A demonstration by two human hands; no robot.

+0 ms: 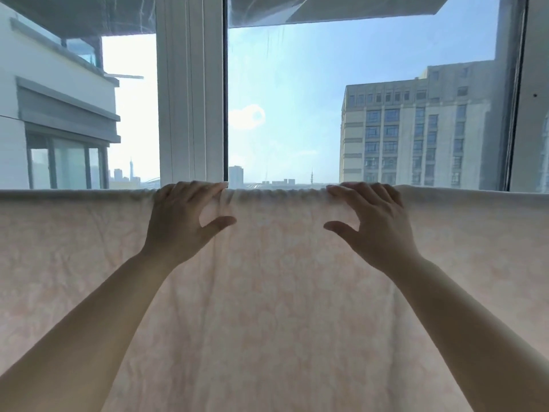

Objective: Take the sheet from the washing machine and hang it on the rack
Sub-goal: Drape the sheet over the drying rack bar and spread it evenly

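Reaching up from the bottom corners, two bare forearms stretch toward a pale, crumpled sheet [267, 307] that hangs across the whole width in front of the person. The left hand [181, 224] hooks its fingers over the sheet's bunched top fold, thumb spread below and apart from the cloth; the right hand [374, 227] does the same just beside it. Behind the fold stands a white window frame [190, 99], then a tall grey building [416, 129] and blue sky.
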